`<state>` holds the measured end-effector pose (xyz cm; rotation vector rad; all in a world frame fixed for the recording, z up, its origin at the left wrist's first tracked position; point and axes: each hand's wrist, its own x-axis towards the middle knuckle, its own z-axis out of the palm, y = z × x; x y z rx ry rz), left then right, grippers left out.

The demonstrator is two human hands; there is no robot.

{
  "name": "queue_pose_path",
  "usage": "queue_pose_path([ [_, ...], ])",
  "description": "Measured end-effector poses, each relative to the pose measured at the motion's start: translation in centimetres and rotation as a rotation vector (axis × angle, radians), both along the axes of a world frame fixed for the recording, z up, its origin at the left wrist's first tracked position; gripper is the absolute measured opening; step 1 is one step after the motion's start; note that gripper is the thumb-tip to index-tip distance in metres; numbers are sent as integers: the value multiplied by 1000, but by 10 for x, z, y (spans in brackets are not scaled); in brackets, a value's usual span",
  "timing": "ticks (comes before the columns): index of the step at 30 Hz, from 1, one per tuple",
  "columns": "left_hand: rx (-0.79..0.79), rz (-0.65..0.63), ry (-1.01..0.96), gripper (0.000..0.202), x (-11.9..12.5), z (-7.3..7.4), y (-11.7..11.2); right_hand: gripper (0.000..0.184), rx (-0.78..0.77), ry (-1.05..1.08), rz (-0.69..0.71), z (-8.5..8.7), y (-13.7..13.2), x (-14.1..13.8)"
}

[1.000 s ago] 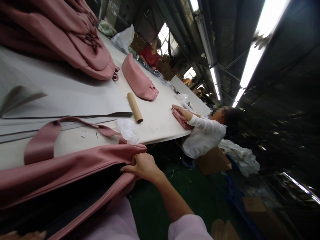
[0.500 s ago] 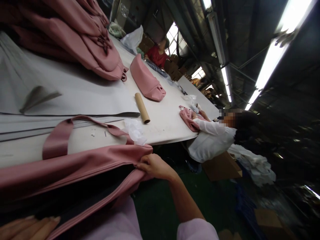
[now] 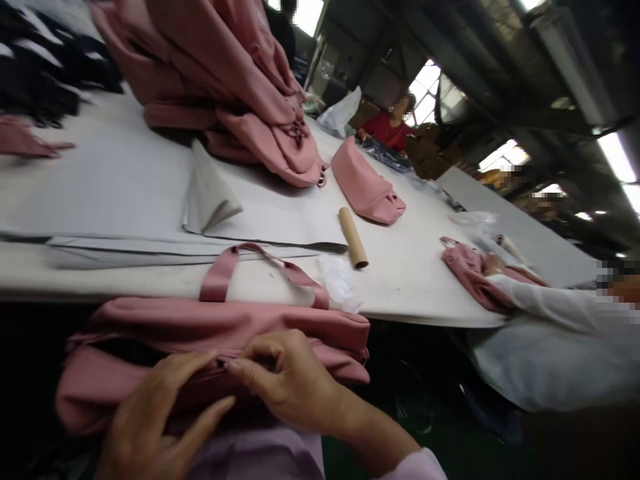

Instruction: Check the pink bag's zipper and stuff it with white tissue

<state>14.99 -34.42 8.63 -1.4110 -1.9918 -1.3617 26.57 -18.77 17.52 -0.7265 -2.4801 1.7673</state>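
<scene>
A pink bag (image 3: 215,320) lies on its side along the near table edge, over my lap, its strap loop (image 3: 217,277) lying on the table. Its long zipped opening faces me; a dark gap (image 3: 130,350) shows at the left, while the right part looks drawn together. My right hand (image 3: 290,377) pinches at the zipper near the middle of the opening; the fingers largely hide the pull. My left hand (image 3: 155,413) is against the bag's near side, thumb and forefinger spread apart, fingertips close to the right hand's.
Pink bags (image 3: 240,100) are heaped on grey sheets (image 3: 125,180). A cardboard tube (image 3: 353,239), crumpled white plastic (image 3: 340,280) and a pink pouch-like piece (image 3: 367,183) lie to the right. A co-worker in a white sleeve (image 3: 545,307) handles another pink bag (image 3: 470,273); a person in red (image 3: 385,132) is farther back.
My right hand has moved from the opening's right end to its middle, and the zipped opening has narrowed on the right. My left hand has come up beside it. The view has turned.
</scene>
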Motion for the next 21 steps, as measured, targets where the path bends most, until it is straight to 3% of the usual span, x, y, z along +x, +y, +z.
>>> queue_pose_path([
  [3, 5, -64, 96, 10, 5, 28, 8, 33, 55, 39, 26, -7, -6, -3],
  [5, 21, -78, 111, 10, 5, 35, 14, 31, 139, 107, 34, -11, -6, -2],
  [10, 53, -59, 171, 11, 10, 32, 22, 28, 380, 443, -43, -27, 0, 15],
  [14, 40, 99, 223, 10, 17, 28, 22, 16, 581, 629, -39, -37, 11, 30],
  [18, 23, 153, 184, 13, 20, 20, 16, 37, 793, 585, 138, -41, 21, 37],
  [21, 16, 105, 121, 15, 19, 14, 6, 44, 1046, 621, 130, -58, 22, 42],
])
